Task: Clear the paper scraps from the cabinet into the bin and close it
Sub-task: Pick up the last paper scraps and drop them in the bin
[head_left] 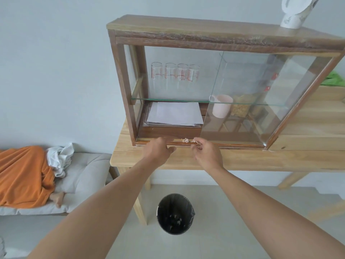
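A wooden cabinet (123, 86) with sliding glass doors stands on a light wood table (242, 159); its left half is open. Small crumpled paper scraps (185, 140) lie on the cabinet's bottom front rail. My right hand (207, 154) is at the rail with its fingertips pinched on a scrap just right of the loose ones. My left hand (158, 149) rests curled on the rail to their left, and I cannot see what is under its fingers. A round black bin (175, 214) stands on the floor below, with a few scraps inside.
The glass door (261, 94) is slid to the right half. Inside are a stack of white sheets (175, 114), several measuring glasses (175, 73) and a pink cup (222, 108). A white vase (295, 14) stands on top. A person lies under an orange blanket (24, 174) at left.
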Demonstrator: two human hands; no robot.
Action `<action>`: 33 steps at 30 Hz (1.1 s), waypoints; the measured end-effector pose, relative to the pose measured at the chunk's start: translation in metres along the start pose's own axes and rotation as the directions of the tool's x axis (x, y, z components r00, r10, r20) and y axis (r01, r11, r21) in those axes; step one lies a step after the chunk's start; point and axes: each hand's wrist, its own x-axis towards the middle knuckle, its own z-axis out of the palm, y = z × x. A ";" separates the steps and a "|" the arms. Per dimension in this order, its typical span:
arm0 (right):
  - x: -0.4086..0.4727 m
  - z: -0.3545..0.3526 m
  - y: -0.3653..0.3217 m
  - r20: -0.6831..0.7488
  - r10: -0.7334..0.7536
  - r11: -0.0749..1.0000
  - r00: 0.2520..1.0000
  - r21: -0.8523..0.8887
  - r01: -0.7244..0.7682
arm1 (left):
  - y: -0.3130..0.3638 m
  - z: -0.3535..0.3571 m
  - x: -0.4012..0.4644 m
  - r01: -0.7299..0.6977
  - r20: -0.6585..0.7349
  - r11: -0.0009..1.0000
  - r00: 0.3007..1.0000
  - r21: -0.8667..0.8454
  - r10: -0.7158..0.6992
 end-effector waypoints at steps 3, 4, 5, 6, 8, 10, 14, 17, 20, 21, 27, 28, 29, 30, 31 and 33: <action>0.019 0.002 0.001 0.019 -0.008 0.996 1.000 -0.089 0.010 | 0.008 0.010 0.017 -0.012 0.000 1.000 1.000 -0.016 0.012; 0.023 0.003 0.002 0.019 -0.024 0.991 1.000 -0.133 0.027 | 0.011 0.014 0.022 -0.006 0.002 1.000 1.000 -0.027 0.007; 0.027 0.003 0.003 0.016 -0.048 0.982 0.999 -0.184 0.050 | 0.013 0.017 0.026 -0.005 0.006 0.999 1.000 -0.031 0.005; 0.029 0.003 0.005 0.014 -0.075 0.969 0.997 -0.236 0.076 | 0.016 0.021 0.030 -0.008 0.011 0.999 1.000 -0.032 0.009; 0.032 0.003 0.011 0.016 -0.128 0.936 0.992 -0.329 0.126 | 0.020 0.028 0.035 -0.021 0.018 0.999 1.000 -0.033 0.022; 0.034 0.004 0.016 0.033 -0.173 0.898 0.984 -0.405 0.171 | 0.021 0.034 0.038 -0.028 0.019 0.999 0.999 -0.027 0.029; 0.036 0.006 0.021 0.042 -0.241 0.832 0.970 -0.505 0.228 | 0.019 0.039 0.038 -0.024 -0.008 0.999 1.000 -0.025 0.024; 0.035 0.007 0.020 0.014 -0.234 0.855 0.972 -0.474 0.212 | 0.019 0.038 0.035 -0.026 -0.033 0.999 0.999 -0.042 0.025; 0.031 0.008 0.018 -0.014 -0.210 0.891 0.978 -0.413 0.186 | 0.018 0.035 0.031 -0.026 -0.063 0.998 0.998 -0.063 0.022; 0.028 0.007 0.018 -0.022 -0.208 0.899 0.978 -0.398 0.182 | 0.018 0.033 0.029 -0.024 -0.067 0.997 0.998 -0.069 0.020; 0.001 0.004 0.015 -0.043 -0.196 0.925 0.980 -0.341 0.170 | 0.011 0.023 0.004 -0.021 -0.075 0.997 0.997 -0.074 0.015; -0.004 0.003 0.015 -0.045 -0.193 0.930 0.980 -0.326 0.169 | 0.011 0.021 -0.002 -0.016 -0.072 0.997 0.997 -0.074 0.011; -0.010 0.003 0.015 -0.042 -0.191 0.934 0.981 -0.314 0.168 | 0.009 0.020 -0.008 -0.016 -0.070 0.997 0.997 -0.077 0.010; -0.017 0.003 0.016 -0.035 -0.188 0.937 0.981 -0.307 0.169 | 0.007 0.019 -0.015 -0.019 -0.067 0.997 0.998 -0.075 0.014; -0.024 0.002 0.017 -0.023 -0.185 0.937 0.983 -0.304 0.169 | 0.005 0.018 -0.022 -0.026 -0.063 0.997 0.998 -0.066 0.022; -0.038 0.003 0.021 0.010 -0.178 0.938 0.984 -0.300 0.173 | 0.000 0.016 -0.037 -0.034 -0.049 0.999 0.998 -0.037 0.032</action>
